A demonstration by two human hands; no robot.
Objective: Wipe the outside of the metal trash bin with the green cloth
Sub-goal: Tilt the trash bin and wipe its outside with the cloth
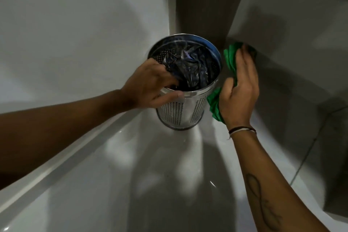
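Glossy pale floor fills the near part of the scene and meets a white wall on the left along a light skirting strip. At the far side a dark brown panel stands in the corner, with another pale surface running off to the right.

The metal trash bin stands upright on the floor in that far corner, close to the left wall and just in front of the brown panel, so little room shows behind it. Its side is perforated, and a crumpled black bag sits inside.

The left hand grips the near rim of the bin: its fingers curl over the edge into the bag while the thumb lies along the outside of the rim.

The right hand is nearly flat, fingers stretched toward the far side, pressing the green cloth against the right outer side of the bin. Cloth bunches out beyond the fingertips and below the heel of the palm. A thin bracelet circles the right wrist, and a tattoo marks the forearm.
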